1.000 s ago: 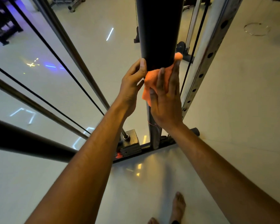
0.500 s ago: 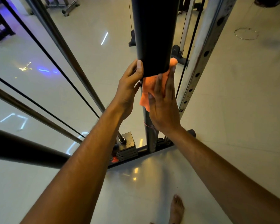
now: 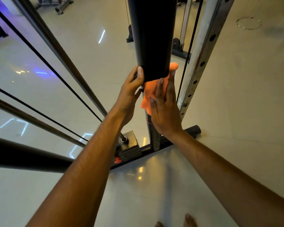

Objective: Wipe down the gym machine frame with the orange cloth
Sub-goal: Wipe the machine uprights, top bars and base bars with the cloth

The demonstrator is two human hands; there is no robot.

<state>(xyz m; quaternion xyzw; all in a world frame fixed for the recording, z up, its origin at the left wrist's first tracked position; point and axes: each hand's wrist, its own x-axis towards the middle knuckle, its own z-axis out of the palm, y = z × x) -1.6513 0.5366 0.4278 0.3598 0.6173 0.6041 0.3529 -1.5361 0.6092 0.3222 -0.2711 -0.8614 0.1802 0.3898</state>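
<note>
A thick black upright post of the gym machine frame runs down the middle of the view to a base bar on the floor. My left hand grips the post's left side, thumb lying against its lower edge. The orange cloth is wrapped on the post's right side under my right hand, whose straight fingers press it flat against the metal. A corner of the cloth pokes out behind the post.
A silver perforated upright stands just right of my right hand, with a black cable between them. Slanted steel rods and cables cross on the left. A weight stack sits at the base. Bare toes show on the glossy floor.
The view has shifted slightly, but both hands and the cloth sit at nearly the same spot on the post; my right hand has moved a little along it.
</note>
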